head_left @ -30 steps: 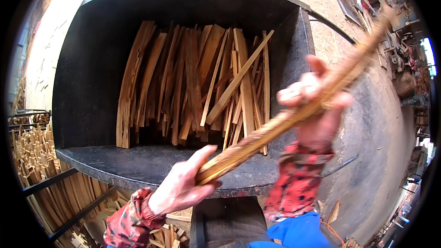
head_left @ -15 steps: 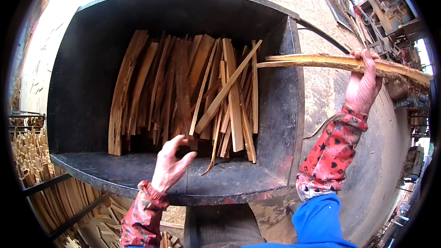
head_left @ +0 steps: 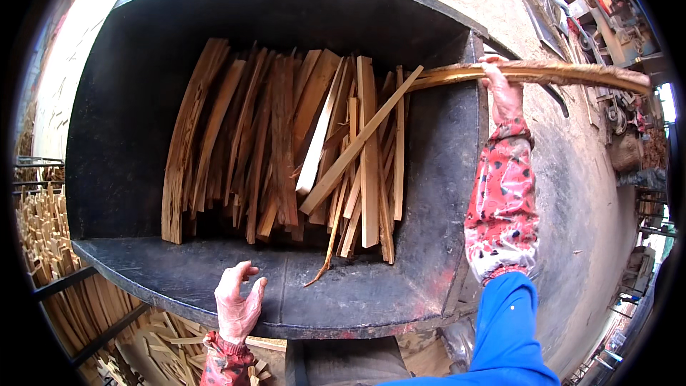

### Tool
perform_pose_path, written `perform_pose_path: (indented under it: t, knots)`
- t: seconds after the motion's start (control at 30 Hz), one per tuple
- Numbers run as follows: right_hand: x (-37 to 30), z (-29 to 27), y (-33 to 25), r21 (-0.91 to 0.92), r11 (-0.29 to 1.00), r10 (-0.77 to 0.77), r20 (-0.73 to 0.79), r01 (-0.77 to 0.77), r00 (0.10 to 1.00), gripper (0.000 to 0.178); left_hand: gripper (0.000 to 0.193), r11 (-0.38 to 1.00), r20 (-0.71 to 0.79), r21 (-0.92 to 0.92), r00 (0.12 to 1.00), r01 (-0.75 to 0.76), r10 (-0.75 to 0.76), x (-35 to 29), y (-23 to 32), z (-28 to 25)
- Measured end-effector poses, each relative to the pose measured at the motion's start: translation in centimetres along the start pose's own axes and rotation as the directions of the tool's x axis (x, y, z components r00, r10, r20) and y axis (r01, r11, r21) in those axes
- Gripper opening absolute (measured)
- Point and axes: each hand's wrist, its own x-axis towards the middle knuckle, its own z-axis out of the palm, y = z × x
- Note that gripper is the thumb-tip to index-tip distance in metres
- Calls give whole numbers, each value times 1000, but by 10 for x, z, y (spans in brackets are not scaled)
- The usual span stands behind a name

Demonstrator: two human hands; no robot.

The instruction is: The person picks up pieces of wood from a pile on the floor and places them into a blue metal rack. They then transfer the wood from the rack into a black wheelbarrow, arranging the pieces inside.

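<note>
Wood strips [head_left: 283,143] lie in the black bin [head_left: 343,307]. One long strip [head_left: 572,73], grasped in the right hand [head_left: 504,96], overhangs the bin's right wall, not yet fully inside; left hand [head_left: 239,302] empty, loosely curled.

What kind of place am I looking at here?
Likely a woodworking shop or small sawmill: a black bin holds cut wood strips, many more wood pieces are packed by dark rails at the left, and the right hand grips a long, rough strip.

A black, rectangular open box [head_left: 114,136] holds many long, brown wooden strips [head_left: 284,143]. One straight, pale-tan wooden strip [head_left: 363,141] slants across several.
</note>
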Motion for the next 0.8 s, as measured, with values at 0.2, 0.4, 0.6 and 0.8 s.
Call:
perform_pose_path:
  t: [0.2, 0.4, 0.6, 0.8]
  knots:
    - [51, 10, -12, -45, 998, 42, -140, -49, 989, 21, 28, 996, -63, 87, 997, -26, 32, 1, 5, -1]
    - [87, 16, -8, -199, 980, -50, -188, 12, 981, 42, 24, 994, -107, 108, 993, -35, 47, 1, 5, 1]
    - [107, 4, -35, -447, 893, -190, -257, 58, 947, 65, 28, 997, -164, 69, 985, -36, 47, 2, 5, 0]
    - [116, -6, -40, -336, 921, 179, -82, -196, 980, 53, 23, 997, -161, 38, 984, -69, 74, 4, 9, -8]
